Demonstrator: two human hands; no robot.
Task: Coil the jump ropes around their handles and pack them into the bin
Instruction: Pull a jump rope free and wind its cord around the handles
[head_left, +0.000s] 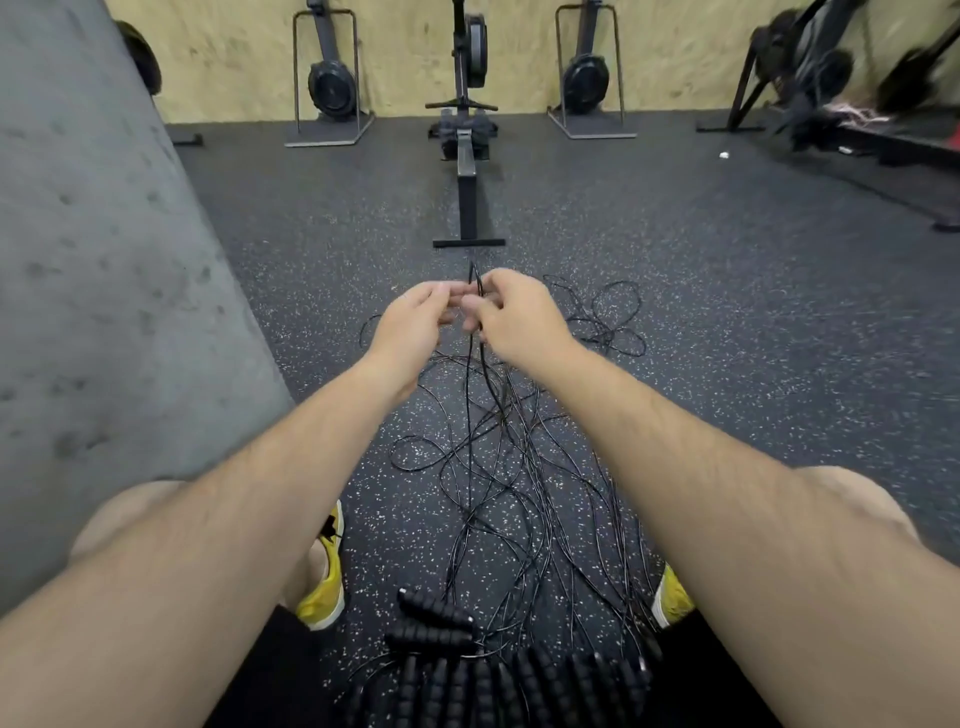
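Jump ropes (511, 467) are lying in a black tangle on the speckled floor (727, 312), cords running from the foam handles (467, 680) bunched at 6 o'clock up toward 12 o'clock. I am seeing both hands raised together over the tangle's 12 o'clock end. The left hand (410, 325) and right hand (519, 317) are each pinching one doubled rope with curled fingers, fingertips nearly touching.

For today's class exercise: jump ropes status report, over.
Left grip, right grip pinch raised rope strands. Jump ropes tangled on floor, handles unwrapped. No bin visible.
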